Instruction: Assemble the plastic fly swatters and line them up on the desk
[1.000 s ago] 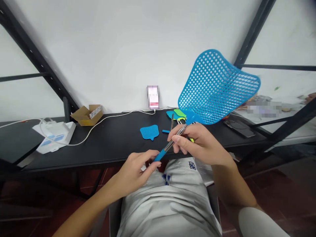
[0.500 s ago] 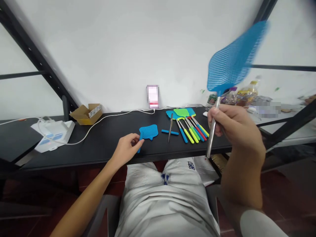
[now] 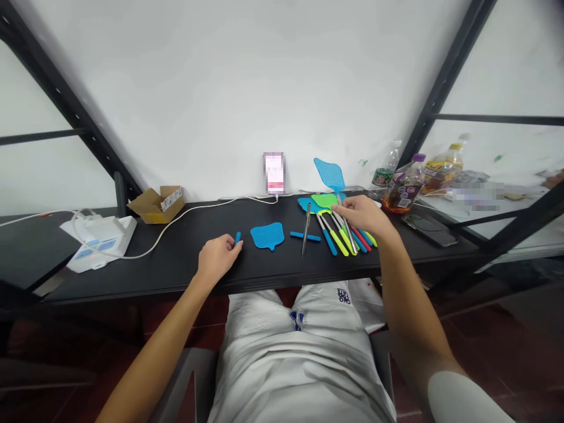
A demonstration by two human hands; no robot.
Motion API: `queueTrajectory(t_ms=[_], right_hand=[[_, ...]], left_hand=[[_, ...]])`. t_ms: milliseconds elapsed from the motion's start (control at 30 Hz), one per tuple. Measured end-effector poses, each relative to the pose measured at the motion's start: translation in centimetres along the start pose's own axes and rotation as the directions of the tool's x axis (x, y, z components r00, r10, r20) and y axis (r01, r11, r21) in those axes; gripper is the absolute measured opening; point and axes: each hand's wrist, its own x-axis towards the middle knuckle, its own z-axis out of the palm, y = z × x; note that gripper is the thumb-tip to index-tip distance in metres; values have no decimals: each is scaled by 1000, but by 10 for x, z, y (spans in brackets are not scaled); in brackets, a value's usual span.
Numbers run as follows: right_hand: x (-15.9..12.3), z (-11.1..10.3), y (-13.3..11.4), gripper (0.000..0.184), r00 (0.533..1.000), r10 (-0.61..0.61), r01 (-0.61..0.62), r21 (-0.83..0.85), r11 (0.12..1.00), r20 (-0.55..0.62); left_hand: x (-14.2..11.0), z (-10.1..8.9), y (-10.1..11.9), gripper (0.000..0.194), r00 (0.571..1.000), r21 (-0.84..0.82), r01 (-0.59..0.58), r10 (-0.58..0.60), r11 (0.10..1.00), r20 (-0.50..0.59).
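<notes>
My left hand is closed around a short blue handle grip at the table's left middle. Over the pile at right, my right hand pinches the metal rod of a blue fly swatter, whose head tilts up toward the wall and whose rod end has no grip on it. Under it lie several fly swatters with blue, yellow, green and red handles. Between my hands are a loose blue swatter head and a metal rod crossing a blue grip.
A phone leans on the wall with a white cable. An opened cardboard box and a white package are at left. Drink bottles and a dark phone-like slab stand or lie at right, near the black rack frame.
The blue grip came off the swatter's rod and moved left in my left hand. My right hand lifted the swatter away to the right, then lowered it over the pile.
</notes>
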Motion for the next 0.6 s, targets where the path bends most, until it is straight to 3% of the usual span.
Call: queueTrajectory(t_ms=[333, 600], right_hand=[[20, 20, 23, 46, 986, 146, -106, -357, 928, 86], [28, 38, 29, 34, 955, 285, -229, -404, 886, 82]], left_hand=[[-1, 1, -1, 30, 999, 7, -48, 48, 999, -9], [-1, 1, -2, 30, 998, -6, -63, 63, 998, -6]])
